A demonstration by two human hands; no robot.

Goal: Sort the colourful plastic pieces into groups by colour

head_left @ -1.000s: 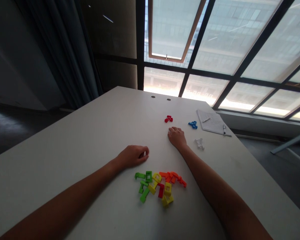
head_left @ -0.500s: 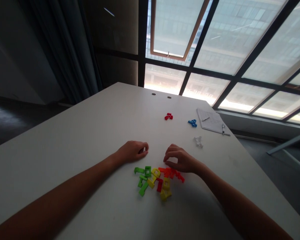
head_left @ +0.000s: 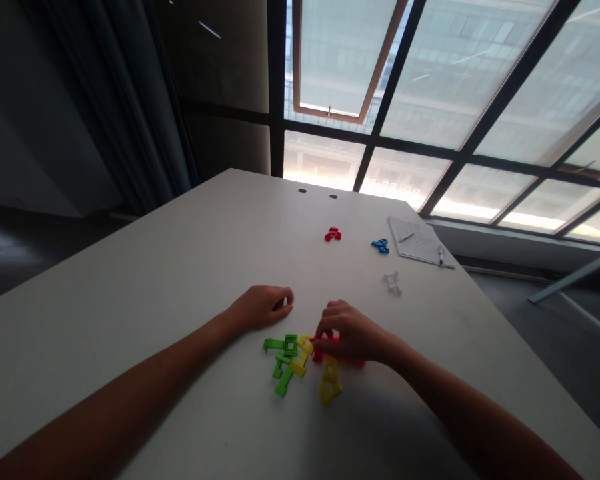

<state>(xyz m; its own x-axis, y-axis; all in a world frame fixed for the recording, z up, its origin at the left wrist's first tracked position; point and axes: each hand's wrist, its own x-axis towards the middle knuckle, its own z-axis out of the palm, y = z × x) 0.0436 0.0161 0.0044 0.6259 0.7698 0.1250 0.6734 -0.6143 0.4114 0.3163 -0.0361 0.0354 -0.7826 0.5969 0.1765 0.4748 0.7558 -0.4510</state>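
Observation:
My left hand rests on the white table, its fingers curled and thumb near the index finger, with nothing visible in it. Just in front of it lie several green plastic pieces, some shaped like clips or square frames. Beside them are yellow plastic pieces. My right hand reaches down over the pile, thumb and fingers pinched on a red plastic piece next to the yellow ones. Other orange-red pieces are mostly hidden under this hand.
Farther back on the white table lie small groups of red pieces, blue pieces and white pieces. A notebook with pens sits at the right edge. Windows and a dark curtain stand beyond.
My right hand has moved down and left onto the pile and closed on the red piece, which has shifted away from me. My left hand stays in place. The view has turned slightly right.

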